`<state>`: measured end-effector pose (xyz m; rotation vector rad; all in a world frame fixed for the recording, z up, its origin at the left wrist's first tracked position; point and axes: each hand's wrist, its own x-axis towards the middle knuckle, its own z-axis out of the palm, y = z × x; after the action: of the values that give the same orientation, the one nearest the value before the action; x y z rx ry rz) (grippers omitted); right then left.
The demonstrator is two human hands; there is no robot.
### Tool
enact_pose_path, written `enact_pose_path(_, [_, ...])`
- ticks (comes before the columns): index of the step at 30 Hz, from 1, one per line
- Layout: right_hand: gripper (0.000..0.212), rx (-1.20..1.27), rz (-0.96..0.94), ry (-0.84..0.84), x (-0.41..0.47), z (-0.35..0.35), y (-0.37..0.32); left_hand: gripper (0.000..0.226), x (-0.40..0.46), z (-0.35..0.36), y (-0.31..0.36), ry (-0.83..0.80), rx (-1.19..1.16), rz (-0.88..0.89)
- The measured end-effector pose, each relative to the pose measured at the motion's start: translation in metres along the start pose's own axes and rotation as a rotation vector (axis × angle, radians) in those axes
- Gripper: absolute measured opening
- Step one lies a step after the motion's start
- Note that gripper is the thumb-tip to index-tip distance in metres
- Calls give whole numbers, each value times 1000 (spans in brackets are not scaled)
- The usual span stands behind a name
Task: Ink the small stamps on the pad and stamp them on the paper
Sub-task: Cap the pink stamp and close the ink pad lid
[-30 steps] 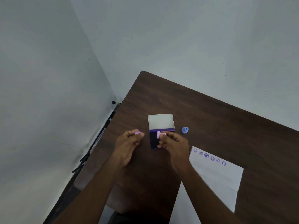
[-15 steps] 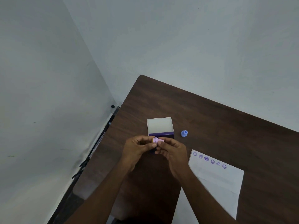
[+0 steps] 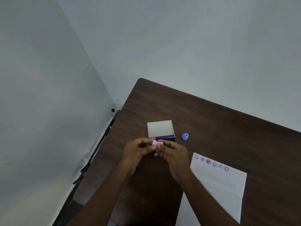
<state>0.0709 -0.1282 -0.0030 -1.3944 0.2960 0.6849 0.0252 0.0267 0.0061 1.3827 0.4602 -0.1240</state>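
Pink stamp (image 3: 156,142): a small pale-pink plastic piece with a blocky, stepped outline, held above the table between the fingertips of both hands. The left hand (image 3: 138,152) grips its left end with curled thumb and fingers; the right hand (image 3: 174,154) pinches its right end, fingers bent inward. Both hands meet at the stamp, just in front of the ink pad (image 3: 164,137), whose dark purple tray edge shows directly behind the fingers. The pad's hinged lid (image 3: 160,128) stands open at the far side: a flat rectangular panel with a pale, matte inner face and a thin light rim.

Blue stamp (image 3: 185,136): a small rounded plastic piece with a narrower knob on top, standing on the table just right of the ink pad, apart from both hands.

Paper (image 3: 221,181): a white sheet with a visible fold crease, lying flat to the right of the right forearm. A row of six small round purple prints (image 3: 211,163) runs along its far edge.

Table (image 3: 228,128): dark brown wood-grain surface with a rounded far corner, set against plain grey-white walls (image 3: 162,46)
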Motion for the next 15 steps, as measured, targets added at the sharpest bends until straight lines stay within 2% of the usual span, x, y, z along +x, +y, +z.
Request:
enact_pose_path(4, [30, 17, -22, -11, 2, -1, 0, 34, 3, 0, 3, 0, 0, 17])
enact_pose_path(6, [36, 39, -37, -30, 3, 0, -2, 39, 5, -2, 4, 32, -4, -4])
enact_pose_path(9, [47, -11, -27, -2, 6, 2, -5, 26, 7, -6, 6, 50, 69, -43])
enact_pose_path(12, [28, -66, -16, -1, 7, 3, -3, 20, 6, -8, 7, 36, 154, -24])
enact_pose_path(15, [27, -74, -25, -16, 7, 2, -2, 22, 7, -9, 8, 23, 173, 20])
